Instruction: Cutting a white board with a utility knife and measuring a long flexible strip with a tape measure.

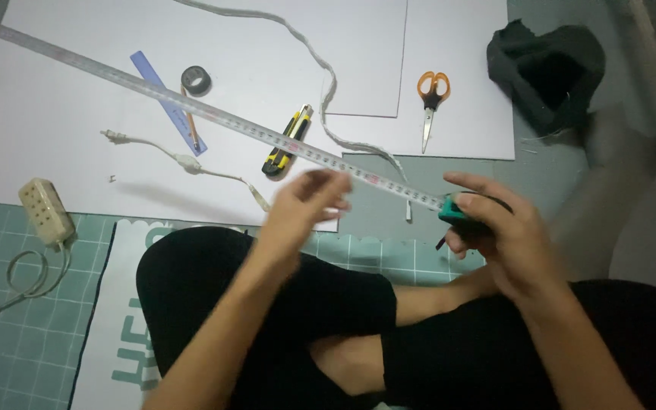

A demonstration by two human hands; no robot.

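Right hand (495,231): tape case (461,211) is being gripped in closed fingers.
Left hand (305,205): blurred, fingers loosely open, nothing held.
Tape (214,115): is being stretched across white board (55,137).

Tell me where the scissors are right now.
In the head view, the orange-handled scissors lie shut on the white board, upper right, between the frayed cord and the dark cloth.
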